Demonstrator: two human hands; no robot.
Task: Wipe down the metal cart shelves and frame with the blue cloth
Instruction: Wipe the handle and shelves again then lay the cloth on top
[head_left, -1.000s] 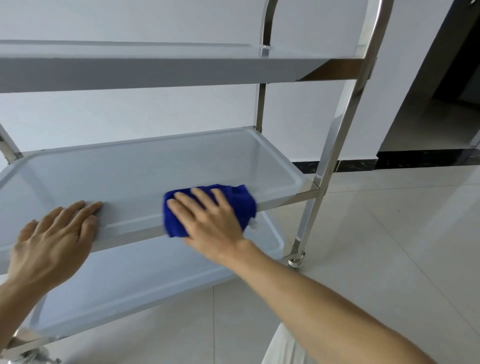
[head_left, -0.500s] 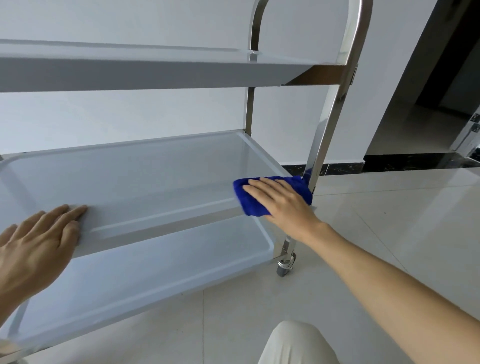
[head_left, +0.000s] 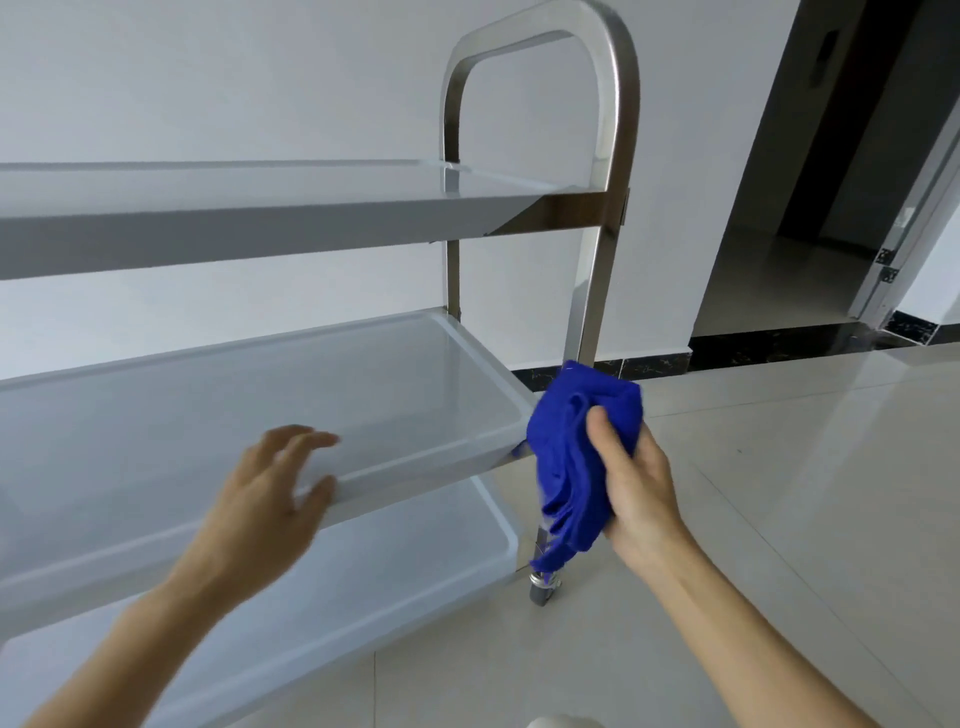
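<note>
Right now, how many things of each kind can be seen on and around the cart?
Cart shelves: 3, top, middle, bottom
Blue cloths: 1
Caster wheels: 1
Hands: 2, left, right
Total: 7

The place looks like a bare indoor room, perhaps in a home or a small commercial unit; which of these cannot be told. Around the right hand (head_left: 636, 483) gripping the blue cloth (head_left: 571, 457) there is a pale glossy tile floor (head_left: 779, 493) spreading to the right and below. Behind the grip rises a plain white wall (head_left: 260, 78) with a black marble skirting (head_left: 753, 348) at its foot. Up and to the right of the grip a dark doorway (head_left: 857, 156) opens onto another tiled space, edged by a metal door frame (head_left: 904, 234). Left of the grip stands a steel cart (head_left: 608, 156) with three tray shelves on castors.
</note>
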